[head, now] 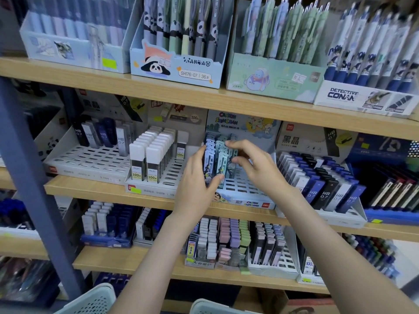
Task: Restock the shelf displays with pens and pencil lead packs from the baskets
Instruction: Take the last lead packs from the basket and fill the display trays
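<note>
A bundle of cartoon-printed pencil lead packs (218, 155) stands upright in the Crayon Shin-chan display tray (243, 198) on the middle shelf. My left hand (197, 184) presses against the bundle's left side, thumb curled under its front. My right hand (251, 164) comes from the right, fingers bent over the tops and right side of the same packs. Two pale plastic baskets (95, 300) (217, 308) peek in at the bottom edge.
White-capped lead packs (147, 159) fill the tray to the left. Blue and black HB 0.7 packs (322, 180) fill the tray to the right. Pen display boxes (179, 53) line the shelf above. A blue steel upright (29, 173) runs down the left.
</note>
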### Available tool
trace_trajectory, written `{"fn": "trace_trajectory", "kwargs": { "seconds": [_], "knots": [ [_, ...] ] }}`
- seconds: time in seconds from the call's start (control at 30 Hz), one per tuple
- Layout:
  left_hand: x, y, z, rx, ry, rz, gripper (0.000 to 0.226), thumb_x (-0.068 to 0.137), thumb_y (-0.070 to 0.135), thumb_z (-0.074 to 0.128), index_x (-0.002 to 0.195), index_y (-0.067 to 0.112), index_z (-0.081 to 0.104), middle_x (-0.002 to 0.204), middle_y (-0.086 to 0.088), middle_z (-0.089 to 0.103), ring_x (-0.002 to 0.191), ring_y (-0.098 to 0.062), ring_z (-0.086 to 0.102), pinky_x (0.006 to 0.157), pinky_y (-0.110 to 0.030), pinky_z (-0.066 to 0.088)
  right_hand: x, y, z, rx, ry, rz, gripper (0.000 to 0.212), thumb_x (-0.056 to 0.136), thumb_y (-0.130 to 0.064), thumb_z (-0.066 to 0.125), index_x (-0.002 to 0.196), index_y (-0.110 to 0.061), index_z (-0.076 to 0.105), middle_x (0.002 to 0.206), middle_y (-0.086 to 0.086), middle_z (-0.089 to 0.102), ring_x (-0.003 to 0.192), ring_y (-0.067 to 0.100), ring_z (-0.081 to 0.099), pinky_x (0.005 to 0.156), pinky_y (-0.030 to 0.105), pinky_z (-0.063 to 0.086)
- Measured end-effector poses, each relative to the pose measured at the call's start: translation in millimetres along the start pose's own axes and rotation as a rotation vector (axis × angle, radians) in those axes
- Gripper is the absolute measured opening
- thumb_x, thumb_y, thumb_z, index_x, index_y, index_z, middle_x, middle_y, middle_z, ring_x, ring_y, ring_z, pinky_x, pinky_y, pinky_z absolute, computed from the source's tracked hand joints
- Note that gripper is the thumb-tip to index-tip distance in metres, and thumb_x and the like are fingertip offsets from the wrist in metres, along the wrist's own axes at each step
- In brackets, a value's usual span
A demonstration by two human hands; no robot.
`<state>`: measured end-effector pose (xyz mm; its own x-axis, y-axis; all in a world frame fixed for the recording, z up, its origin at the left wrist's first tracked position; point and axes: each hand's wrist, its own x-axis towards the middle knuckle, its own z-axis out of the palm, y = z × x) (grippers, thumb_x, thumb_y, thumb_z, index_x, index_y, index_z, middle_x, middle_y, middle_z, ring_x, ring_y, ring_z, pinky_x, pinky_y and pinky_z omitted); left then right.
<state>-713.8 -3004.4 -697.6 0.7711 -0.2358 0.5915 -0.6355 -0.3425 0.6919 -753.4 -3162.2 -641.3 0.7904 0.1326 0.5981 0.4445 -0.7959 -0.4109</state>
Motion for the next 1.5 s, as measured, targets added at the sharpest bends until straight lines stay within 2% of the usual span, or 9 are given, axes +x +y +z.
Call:
{"fn": "trace_trajectory", "kwargs": {
  "seconds": [0.07, 0.13, 0.2, 0.4, 0.63, 0.73, 0.87, 1.17, 1.5],
  "knots": [
    [-0.5, 0.2, -0.2, 0.000, 0.001, 0.000, 0.070, 0.090, 0.032, 0.062, 0.147, 0.023, 0.023, 0.142, 0.002, 0.039, 0.128, -0.013, 0.039, 0.093, -0.025, 0.035, -1.2, 0.6, 0.9, 0.013, -0.005, 0.007, 0.030, 0.093, 0.001, 0.051, 0.120, -0.014, 0.053, 0.125, -0.020, 0.048, 0.115, -0.010, 0.044, 0.093, 0.001, 0.033],
    [-0.8, 0.9, -0.5, -0.003, -0.003, -0.002, 0.071, 0.090, 0.034, 0.062, 0.148, 0.024, 0.022, 0.145, 0.003, 0.037, 0.131, -0.013, 0.038, 0.100, -0.030, 0.037, -1.2, 3.6, -1.5, 0.087, 0.039, 0.093, 0.036, 0.094, -0.004, 0.052, 0.115, -0.033, 0.050, 0.120, -0.029, 0.049, 0.103, -0.005, 0.055, 0.088, 0.009, 0.042],
    [-1.1, 1.4, -0.5, -0.005, -0.004, -0.003, 0.071, 0.091, 0.035, 0.061, 0.148, 0.025, 0.021, 0.147, 0.004, 0.035, 0.132, -0.012, 0.037, 0.102, -0.031, 0.036, -1.4, 11.4, -2.6, 0.147, 0.075, 0.196, 0.044, 0.094, -0.006, 0.053, 0.109, -0.047, 0.046, 0.109, -0.024, 0.054, 0.094, 0.002, 0.058, 0.086, 0.022, 0.049],
    [-1.0, 1.3, -0.2, -0.004, -0.002, 0.008, 0.071, 0.091, 0.035, 0.061, 0.149, 0.025, 0.020, 0.148, 0.005, 0.035, 0.132, -0.011, 0.037, 0.098, -0.025, 0.033, -10.6, 25.4, 9.6, 0.004, 0.078, 0.218, 0.049, 0.092, -0.012, 0.057, 0.124, -0.047, 0.042, 0.121, -0.015, 0.040, 0.118, 0.009, 0.030, 0.102, 0.037, 0.034],
    [-2.9, -0.1, 0.5, 0.038, -0.005, 0.033, 0.074, 0.091, 0.036, 0.059, 0.150, 0.022, 0.017, 0.151, 0.003, 0.031, 0.135, -0.011, 0.033, 0.103, -0.026, 0.032, -17.9, 26.6, 7.9, -0.278, -0.019, 0.115, 0.064, 0.092, -0.003, 0.050, 0.146, -0.031, 0.028, 0.149, -0.003, 0.032, 0.131, 0.014, 0.017, 0.109, 0.032, 0.013],
    [-2.1, -0.4, 2.7, 0.073, 0.010, 0.035, 0.074, 0.092, 0.037, 0.059, 0.151, 0.022, 0.016, 0.151, 0.003, 0.030, 0.135, -0.014, 0.035, 0.102, -0.031, 0.037, -17.7, 31.3, 9.3, -0.290, -0.047, 0.067, 0.067, 0.094, -0.003, 0.048, 0.147, -0.032, 0.019, 0.151, -0.015, 0.019, 0.141, 0.016, 0.008, 0.114, 0.035, 0.006],
    [-0.1, -2.5, 1.9, 0.054, -0.004, 0.043, 0.075, 0.091, 0.036, 0.061, 0.150, 0.023, 0.017, 0.149, 0.003, 0.032, 0.133, -0.011, 0.034, 0.102, -0.029, 0.036, -13.3, 32.7, 11.7, -0.294, -0.075, 0.048, 0.070, 0.094, -0.005, 0.047, 0.147, -0.037, 0.013, 0.148, -0.023, 0.014, 0.144, 0.018, 0.006, 0.115, 0.042, 0.007],
    [0.6, 0.9, -3.5, -0.018, -0.065, 0.025, 0.075, 0.091, 0.029, 0.063, 0.150, 0.021, 0.019, 0.148, 0.001, 0.031, 0.135, -0.011, 0.032, 0.110, -0.031, 0.030, -9.0, 24.6, 16.9, -0.218, 0.010, 0.065, 0.063, 0.091, -0.003, 0.049, 0.144, -0.031, 0.032, 0.148, -0.007, 0.035, 0.137, 0.010, 0.025, 0.105, 0.029, 0.017],
    [-7.4, -0.3, -2.7, 0.094, -0.047, 0.035, 0.068, 0.096, 0.025, 0.055, 0.151, 0.017, 0.015, 0.155, 0.002, 0.025, 0.139, -0.009, 0.024, 0.103, -0.014, 0.017, -11.9, 19.7, 19.5, -0.182, 0.028, 0.082, 0.062, 0.090, 0.000, 0.047, 0.145, -0.025, 0.032, 0.148, -0.003, 0.035, 0.137, 0.015, 0.026, 0.113, 0.034, 0.019]
  ]
}}
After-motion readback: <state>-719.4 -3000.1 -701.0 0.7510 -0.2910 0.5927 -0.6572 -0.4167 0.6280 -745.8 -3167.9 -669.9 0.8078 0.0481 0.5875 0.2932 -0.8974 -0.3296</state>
